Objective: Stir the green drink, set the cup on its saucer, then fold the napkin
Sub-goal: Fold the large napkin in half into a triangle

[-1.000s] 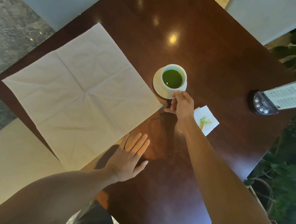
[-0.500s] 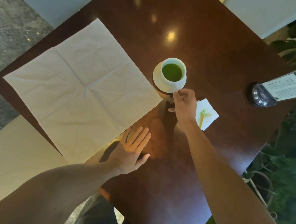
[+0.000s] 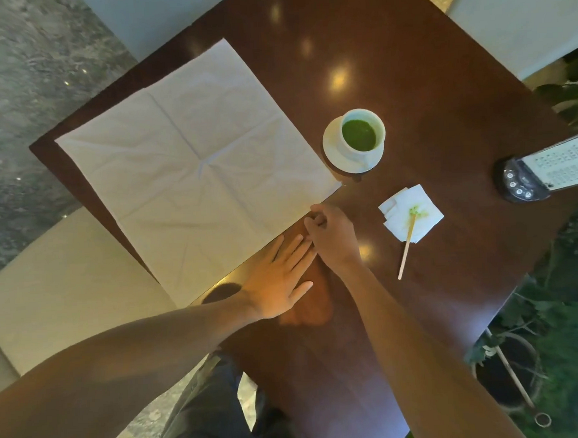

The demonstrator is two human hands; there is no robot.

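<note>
A white cup of green drink stands on its white saucer at the middle right of the dark wooden table. A large white napkin lies unfolded and creased on the left. My right hand hovers at the napkin's near right edge, its fingers curled shut with nothing visibly between them. My left hand rests flat on the table just below that edge, its fingers spread and its fingertips under my right hand. A wooden stirrer lies with its tip on a small stained paper napkin.
A dark stand holding a menu card sits at the table's right edge. Pale chair cushions flank the table at the left and at the far corners. Green plants fill the floor at the right.
My right hand has let go of the cup and drawn back left to the napkin's edge, uncovering the stirrer. The cup stays on its saucer. My left hand has hardly moved.
</note>
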